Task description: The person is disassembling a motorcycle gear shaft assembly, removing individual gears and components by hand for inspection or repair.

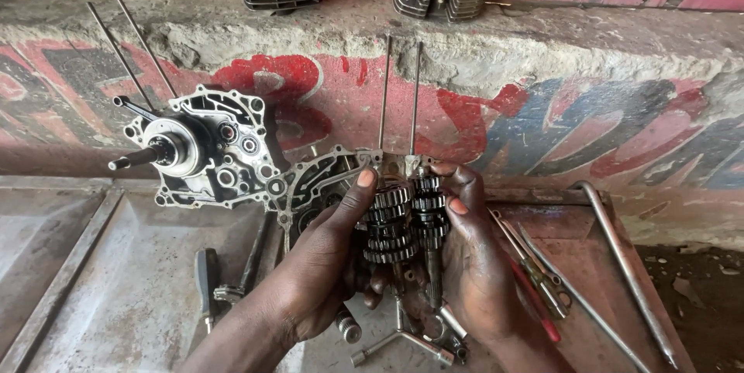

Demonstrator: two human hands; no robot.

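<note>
Left hand (325, 264) and right hand (473, 264) grasping gear shafts (407, 222), crankcase half (209, 152) just left, tools crowding right.

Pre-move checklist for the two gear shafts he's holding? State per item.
1. Left hand gripping left gear stack: ok.
2. Right hand gripping right gear stack: ok.
3. Stacks side by side, teeth meshed: ok.
4. Crankcase half behind the stacks, studs upright: ok.
5. Bearing seats visible: cannot tell, hands cover them.
6. Loose tools lie close under the hands: not ok.
</note>
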